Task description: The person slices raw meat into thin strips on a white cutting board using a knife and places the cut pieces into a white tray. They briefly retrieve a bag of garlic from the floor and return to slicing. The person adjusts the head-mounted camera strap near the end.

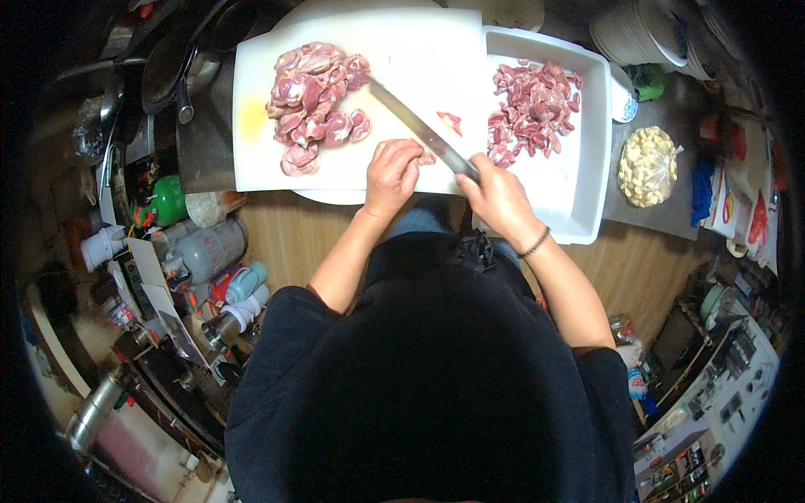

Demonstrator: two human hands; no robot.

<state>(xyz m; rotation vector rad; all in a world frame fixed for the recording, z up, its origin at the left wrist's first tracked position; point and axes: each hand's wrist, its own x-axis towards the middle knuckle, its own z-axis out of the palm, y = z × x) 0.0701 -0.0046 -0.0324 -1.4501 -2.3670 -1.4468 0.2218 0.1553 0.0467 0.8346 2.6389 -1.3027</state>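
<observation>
My right hand (494, 192) grips the handle of a long-bladed knife (420, 128), whose blade slants up and left over a white cutting board (415, 50). My left hand (394, 170) rests near the board's front edge, fingers curled on a small piece of raw meat (427, 157) beside the blade; the fingers partly hide it. Left of the knife tip lies a heap of raw meat pieces (314, 94). A thin red-and-white scrap (449, 122) lies right of the blade. Cut meat pieces (538, 107) fill part of a white plastic tub (585, 207) at the board's right.
A tied clear bag of pale cloves, seemingly garlic (648, 166), sits right of the tub. Stacked bowls (635, 31) stand behind it. Pans (166, 78) are at the far left. A gas cylinder (210, 250) stands on the floor at the left.
</observation>
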